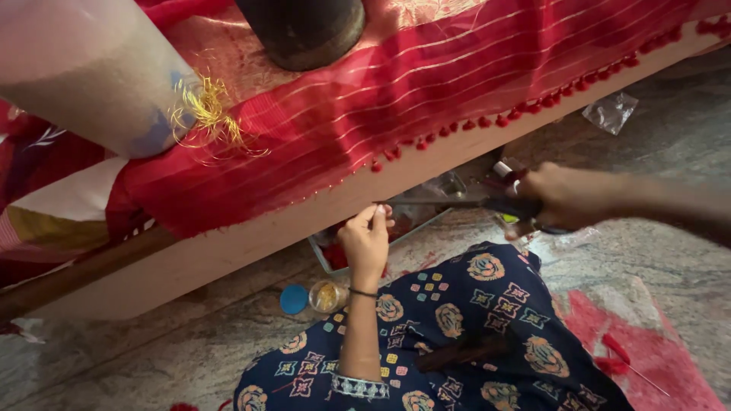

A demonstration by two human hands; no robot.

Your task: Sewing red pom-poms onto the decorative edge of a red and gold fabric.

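Red silk-like cloth (426, 84) with gold stripes and a bobble fringe lies stretched over a pale wooden frame (251, 240); it looks light, soft and slippery, best taken at the fringed edge rather than mid-panel. From the head view, the left hand (367, 242) reaches up from the lap, fingers pinched closed near the frame's lower edge on what seems a fine thread, too thin to tell for sure. The right hand (567, 196) comes in from the right, closed around dark scissors (487, 204) whose blades point left toward the pinch. A small jar (327, 295) and blue lid (293, 299) sit on the floor.
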